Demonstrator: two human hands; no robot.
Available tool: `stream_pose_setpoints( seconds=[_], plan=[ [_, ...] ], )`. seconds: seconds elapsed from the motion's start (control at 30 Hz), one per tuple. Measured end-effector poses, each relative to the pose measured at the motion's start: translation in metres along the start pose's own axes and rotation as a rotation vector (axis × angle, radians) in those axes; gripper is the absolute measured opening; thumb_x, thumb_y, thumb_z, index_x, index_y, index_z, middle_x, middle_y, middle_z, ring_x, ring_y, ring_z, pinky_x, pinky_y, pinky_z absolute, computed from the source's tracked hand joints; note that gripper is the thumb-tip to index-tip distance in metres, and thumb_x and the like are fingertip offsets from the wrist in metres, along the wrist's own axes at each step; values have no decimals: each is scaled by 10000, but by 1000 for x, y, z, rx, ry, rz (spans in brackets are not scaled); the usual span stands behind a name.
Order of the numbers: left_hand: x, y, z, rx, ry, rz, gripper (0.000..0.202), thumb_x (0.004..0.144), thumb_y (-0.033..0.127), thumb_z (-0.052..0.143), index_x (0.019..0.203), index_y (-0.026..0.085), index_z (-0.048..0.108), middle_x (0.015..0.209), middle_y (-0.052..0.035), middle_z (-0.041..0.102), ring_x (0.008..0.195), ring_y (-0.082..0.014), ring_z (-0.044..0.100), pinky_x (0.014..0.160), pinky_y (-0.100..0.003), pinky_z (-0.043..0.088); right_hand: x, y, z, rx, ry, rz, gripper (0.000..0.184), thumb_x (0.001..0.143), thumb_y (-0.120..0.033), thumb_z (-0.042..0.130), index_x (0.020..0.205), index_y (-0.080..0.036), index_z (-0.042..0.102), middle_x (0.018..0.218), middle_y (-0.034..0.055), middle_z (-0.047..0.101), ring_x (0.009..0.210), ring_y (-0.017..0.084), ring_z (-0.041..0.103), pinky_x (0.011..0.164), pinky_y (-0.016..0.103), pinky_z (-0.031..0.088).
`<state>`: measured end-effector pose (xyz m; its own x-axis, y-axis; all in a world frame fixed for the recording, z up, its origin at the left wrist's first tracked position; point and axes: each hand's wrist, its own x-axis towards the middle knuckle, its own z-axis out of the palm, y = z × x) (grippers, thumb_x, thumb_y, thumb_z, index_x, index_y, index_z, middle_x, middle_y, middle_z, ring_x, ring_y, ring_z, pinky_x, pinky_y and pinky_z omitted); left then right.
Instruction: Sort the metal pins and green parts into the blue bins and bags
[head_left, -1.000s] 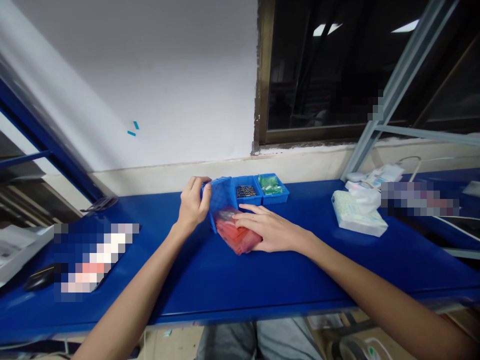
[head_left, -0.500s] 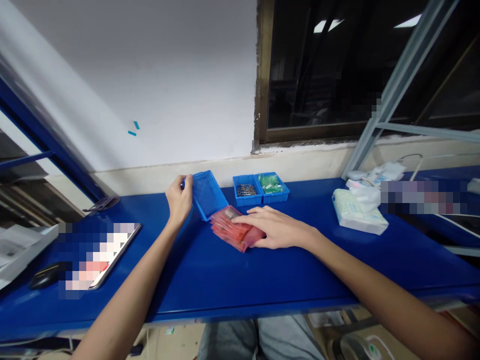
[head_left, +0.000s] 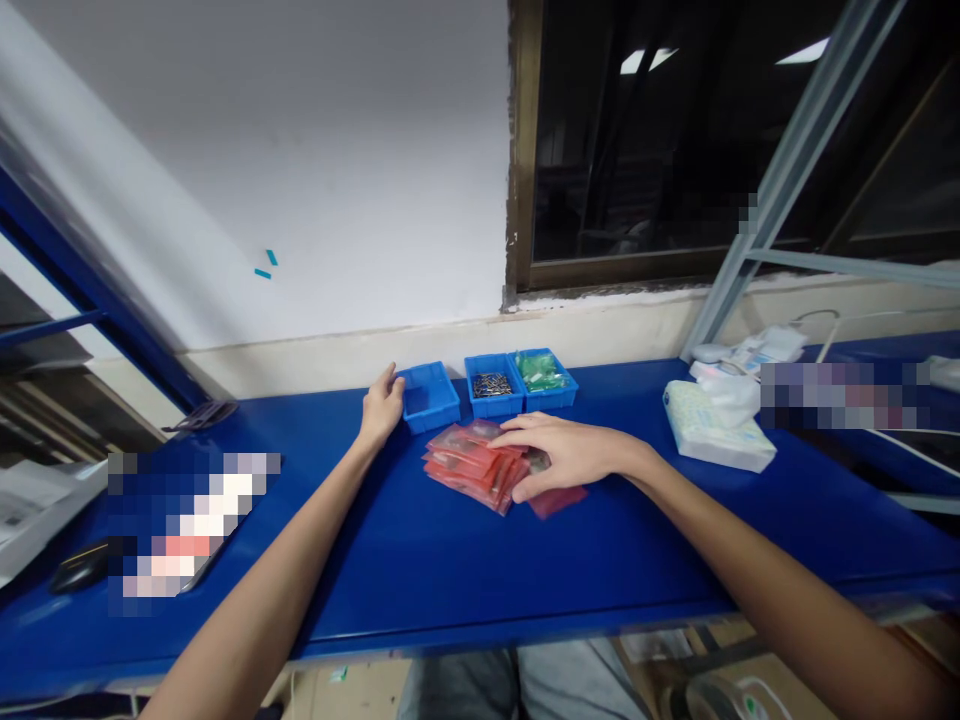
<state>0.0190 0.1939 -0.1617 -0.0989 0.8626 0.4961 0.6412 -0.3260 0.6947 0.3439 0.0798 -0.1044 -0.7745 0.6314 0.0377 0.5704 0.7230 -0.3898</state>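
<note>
My left hand (head_left: 382, 408) grips the left side of an empty blue plastic bin (head_left: 431, 400), which stands level on the blue table. Just in front of the bin lies a loose pile of red plastic bags (head_left: 472, 465), overlapping one another, with small dark items showing through some. Over the pile's right part is my right hand (head_left: 574, 450), fingers stretched out and thumb apart. It touches or hovers just above the bags; its palm side is hidden. One red bag (head_left: 559, 500) sticks out beneath it.
Behind the pile stand a blue bin of metal screws (head_left: 493, 386) and a blue bin of green bags (head_left: 541, 372), side by side. A tissue pack (head_left: 712, 430) lies to the right. At left are a blurred-out phone (head_left: 225, 510) and a black mouse (head_left: 81, 568).
The blue bin has gone from tilted to level, moving back beside the other bins with my left hand. The red bags are spread wider, and my right hand has shifted slightly right.
</note>
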Motion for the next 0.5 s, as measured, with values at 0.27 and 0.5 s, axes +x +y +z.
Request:
stream_pose_setpoints(
  seconds=[0.27, 0.5],
  plan=[
    [-20, 58, -15, 218, -213, 425, 296, 963, 393, 515, 1095, 191, 687, 1016, -90, 728, 960, -254, 680, 900, -374, 507, 7, -6, 9, -26, 121, 0, 518, 888, -587, 612, 1285, -254, 596, 1347, 89, 586, 1209, 294, 535, 1052, 465, 403],
    [-37, 71, 4, 144, -371, 501, 194, 977, 190, 445, 1052, 203, 623, 986, -62, 735, 902, -214, 708, 784, -310, 524, 10, -2, 22, -59, 149, 28, 473, 1036, -348, 383, 1504, -286, 419, 1441, 81, 553, 1240, 259, 549, 1049, 440, 417]
  ],
)
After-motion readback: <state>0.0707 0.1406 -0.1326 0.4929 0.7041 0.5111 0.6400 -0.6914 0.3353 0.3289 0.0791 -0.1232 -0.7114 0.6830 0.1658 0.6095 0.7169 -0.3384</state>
